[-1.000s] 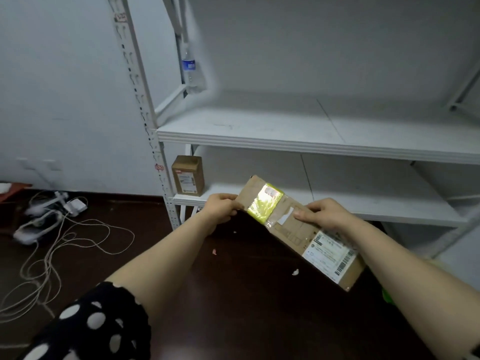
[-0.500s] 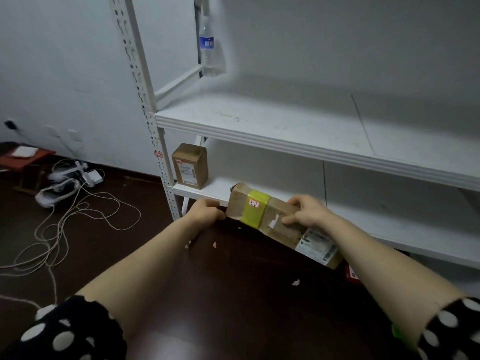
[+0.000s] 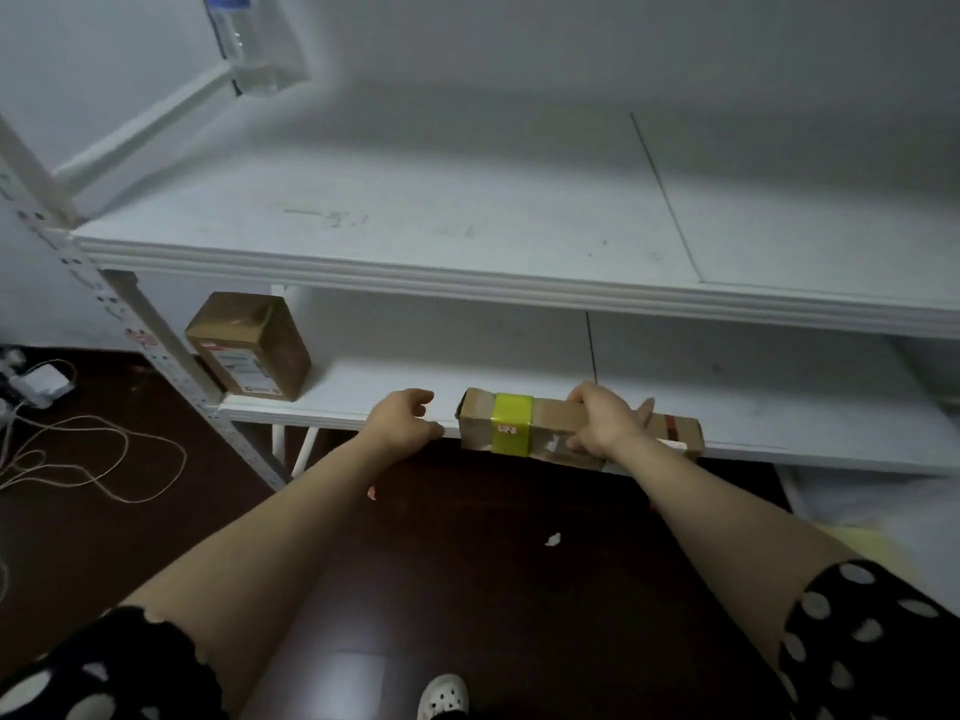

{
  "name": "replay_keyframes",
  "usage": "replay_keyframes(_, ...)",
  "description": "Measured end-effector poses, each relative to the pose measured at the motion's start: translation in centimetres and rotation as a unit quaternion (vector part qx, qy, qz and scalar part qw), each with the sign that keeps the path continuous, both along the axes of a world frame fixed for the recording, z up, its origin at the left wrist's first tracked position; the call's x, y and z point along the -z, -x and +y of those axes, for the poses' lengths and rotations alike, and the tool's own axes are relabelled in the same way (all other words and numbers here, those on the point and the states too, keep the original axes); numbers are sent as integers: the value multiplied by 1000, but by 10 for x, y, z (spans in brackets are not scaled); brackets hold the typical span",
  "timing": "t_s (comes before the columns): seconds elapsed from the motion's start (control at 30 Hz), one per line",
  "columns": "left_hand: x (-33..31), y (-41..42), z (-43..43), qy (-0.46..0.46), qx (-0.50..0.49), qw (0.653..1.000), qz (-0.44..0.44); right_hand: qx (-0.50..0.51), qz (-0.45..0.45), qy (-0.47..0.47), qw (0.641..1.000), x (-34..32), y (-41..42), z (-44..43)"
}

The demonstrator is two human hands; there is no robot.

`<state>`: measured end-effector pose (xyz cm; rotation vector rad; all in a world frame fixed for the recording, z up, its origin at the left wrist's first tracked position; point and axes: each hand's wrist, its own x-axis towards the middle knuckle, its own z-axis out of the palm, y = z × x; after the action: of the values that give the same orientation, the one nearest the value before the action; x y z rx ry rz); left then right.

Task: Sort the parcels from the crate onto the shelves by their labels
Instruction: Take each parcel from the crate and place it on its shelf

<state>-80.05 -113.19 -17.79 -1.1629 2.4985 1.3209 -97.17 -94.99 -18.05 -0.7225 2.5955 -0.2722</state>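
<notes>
A long brown cardboard parcel (image 3: 519,426) with a yellow tape band lies level at the front edge of the lower white shelf (image 3: 779,407). My right hand (image 3: 602,423) is closed around its middle. My left hand (image 3: 402,420) hovers just left of the parcel's end, apart from it, fingers loosely curled and holding nothing. A second brown parcel (image 3: 249,345) with a printed label stands upright at the shelf's left end. The crate is out of view.
The upper white shelf (image 3: 467,283) juts out above the lower one. A perforated upright post (image 3: 156,356) frames the rack's left side. A water bottle (image 3: 234,39) stands at the top left. Cables (image 3: 78,449) lie on the dark floor.
The parcel has moved forward and down to the lower shelf's edge and turned level. My left hand has let go of its end. I have stepped closer to the rack.
</notes>
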Motion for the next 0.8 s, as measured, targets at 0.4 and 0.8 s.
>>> replay_keyframes(0.4,70,183,79,111,224,968,-16,32,31,29,999,64,138,91)
replay_keyframes(0.8,139,312,166,100,175,979,18,34,38,38,998,131,259,177)
